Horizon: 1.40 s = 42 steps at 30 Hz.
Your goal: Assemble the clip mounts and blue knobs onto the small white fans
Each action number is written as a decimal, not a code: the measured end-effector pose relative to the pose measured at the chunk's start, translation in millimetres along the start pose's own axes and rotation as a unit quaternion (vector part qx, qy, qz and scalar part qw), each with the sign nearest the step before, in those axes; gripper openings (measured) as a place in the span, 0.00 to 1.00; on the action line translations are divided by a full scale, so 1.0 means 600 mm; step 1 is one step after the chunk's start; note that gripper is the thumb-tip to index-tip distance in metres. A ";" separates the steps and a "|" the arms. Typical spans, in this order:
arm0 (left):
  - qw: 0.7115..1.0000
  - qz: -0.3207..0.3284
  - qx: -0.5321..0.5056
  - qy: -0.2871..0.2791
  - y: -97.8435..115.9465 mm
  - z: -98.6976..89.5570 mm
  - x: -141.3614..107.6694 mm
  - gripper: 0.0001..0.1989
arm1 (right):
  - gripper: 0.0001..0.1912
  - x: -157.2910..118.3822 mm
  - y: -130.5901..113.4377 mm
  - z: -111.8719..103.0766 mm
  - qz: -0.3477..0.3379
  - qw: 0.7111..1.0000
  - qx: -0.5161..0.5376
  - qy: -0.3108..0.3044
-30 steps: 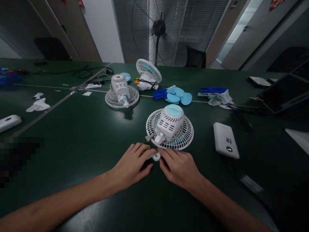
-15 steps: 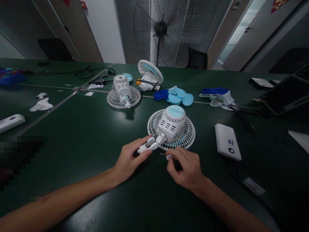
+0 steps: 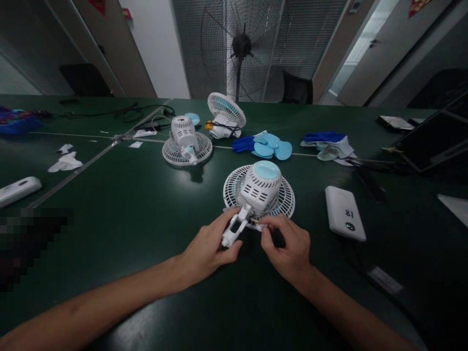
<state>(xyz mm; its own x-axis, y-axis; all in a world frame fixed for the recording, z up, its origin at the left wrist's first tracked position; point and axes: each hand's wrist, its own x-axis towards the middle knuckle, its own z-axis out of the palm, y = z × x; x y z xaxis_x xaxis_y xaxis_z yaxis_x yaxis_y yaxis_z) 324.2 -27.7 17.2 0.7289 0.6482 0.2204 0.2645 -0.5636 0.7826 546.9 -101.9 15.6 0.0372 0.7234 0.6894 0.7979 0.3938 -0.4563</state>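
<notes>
My left hand (image 3: pixel 206 248) pinches the bracket (image 3: pixel 230 236) beside the fan (image 3: pixel 260 187), right hand (image 3: pixel 292 246) pinches a small knobbed bolt (image 3: pixel 260 227) near its rim, and sloppy fingertips could drop that lol.

Three small fans (image 3: pixel 259 187) (one large fan (image 3: pixel 241 46))
</notes>
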 end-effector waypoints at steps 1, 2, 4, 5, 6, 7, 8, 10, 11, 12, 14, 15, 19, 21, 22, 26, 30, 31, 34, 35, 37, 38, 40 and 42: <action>1.000 0.005 -0.005 -0.007 0.000 0.003 -0.002 0.37 | 0.06 0.001 -0.001 0.000 0.001 1.000 0.001 0.001; 1.000 0.011 -0.010 -0.009 -0.001 0.005 -0.003 0.38 | 0.06 0.001 -0.001 -0.001 0.001 1.000 0.003 0.002; 1.000 0.015 -0.019 -0.006 -0.004 0.007 -0.005 0.38 | 0.06 0.002 -0.002 -0.001 -0.002 1.000 0.006 0.000; 1.000 0.012 -0.025 -0.003 -0.005 0.006 -0.005 0.37 | 0.06 0.002 -0.002 -0.001 -0.004 1.000 0.007 -0.004; 0.999 0.006 -0.033 0.001 -0.007 0.005 -0.004 0.36 | 0.06 0.001 -0.002 -0.001 -0.009 1.000 0.006 -0.009; 0.999 0.000 -0.041 0.004 -0.008 0.004 -0.004 0.34 | 0.06 0.001 -0.002 0.000 -0.014 1.000 0.003 -0.015; 0.999 -0.005 -0.048 0.009 -0.009 0.003 -0.004 0.34 | 0.06 0.001 -0.002 0.000 -0.019 1.000 -0.002 -0.021; 0.998 -0.015 -0.061 0.022 -0.010 0.001 -0.005 0.33 | 0.06 0.000 -0.002 0.001 -0.027 0.999 -0.014 -0.024; 0.997 -0.021 -0.066 0.027 -0.011 0.001 -0.005 0.33 | 0.06 0.000 -0.002 0.002 -0.032 0.999 -0.019 -0.023; 0.997 -0.026 -0.069 0.030 -0.011 0.001 -0.005 0.34 | 0.07 0.000 -0.001 0.002 -0.038 0.999 -0.021 -0.021; 0.997 -0.028 -0.073 0.024 -0.012 0.000 -0.005 0.35 | 0.08 -0.001 -0.001 0.002 -0.053 0.998 -0.016 -0.018; 0.997 -0.022 -0.074 0.017 -0.012 0.000 -0.005 0.35 | 0.10 -0.001 -0.001 0.002 -0.061 0.998 -0.012 -0.014; 0.998 0.014 -0.066 -0.011 -0.007 -0.002 -0.004 0.32 | 0.12 -0.001 0.002 0.001 -0.044 0.998 0.012 0.032; 0.997 0.023 -0.060 -0.030 -0.004 -0.004 -0.005 0.33 | 0.12 0.000 0.005 0.002 -0.005 0.998 0.027 0.055; 0.997 0.026 -0.056 -0.042 -0.003 -0.005 -0.005 0.33 | 0.12 0.000 0.007 0.002 0.009 0.998 0.033 0.058; 0.997 0.034 -0.040 -0.054 -0.002 -0.008 -0.008 0.34 | 0.18 -0.004 0.010 0.005 0.011 0.998 0.057 0.037; 0.998 0.034 -0.032 -0.052 -0.005 -0.006 -0.010 0.35 | 0.19 -0.004 0.008 0.004 0.008 0.997 0.066 0.045; 0.998 0.034 -0.028 -0.051 -0.005 -0.006 -0.010 0.35 | 0.19 -0.003 0.006 0.003 0.004 0.997 0.063 0.050; 0.998 0.030 -0.021 -0.044 -0.009 -0.004 -0.010 0.34 | 0.18 0.001 0.002 -0.001 -0.027 0.996 0.038 0.074; 0.999 0.028 -0.022 -0.039 -0.010 -0.003 -0.009 0.34 | 0.17 0.001 0.001 -0.003 -0.040 0.996 0.032 0.079; 0.999 0.025 -0.029 -0.029 -0.013 -0.002 -0.009 0.33 | 0.18 0.000 0.001 -0.004 -0.066 0.995 0.033 0.071; 0.999 0.023 -0.033 -0.026 -0.014 -0.002 -0.009 0.32 | 0.18 -0.001 0.002 -0.004 -0.075 0.995 0.040 0.061; 0.999 0.021 -0.042 -0.025 -0.014 -0.002 -0.008 0.32 | 0.19 -0.004 0.005 -0.002 -0.077 0.994 0.055 0.047; 0.998 0.020 -0.047 -0.028 -0.013 -0.003 -0.007 0.32 | 0.17 -0.005 0.008 0.002 -0.054 0.995 0.064 0.051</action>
<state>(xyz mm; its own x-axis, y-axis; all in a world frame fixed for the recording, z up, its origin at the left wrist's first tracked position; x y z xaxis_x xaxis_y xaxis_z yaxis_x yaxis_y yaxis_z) 317.7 -25.1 11.2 0.7727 0.5946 0.2220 0.1753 -0.5361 0.8258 550.2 -101.6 10.6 0.0208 0.6146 0.7886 0.7178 0.5398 -0.4397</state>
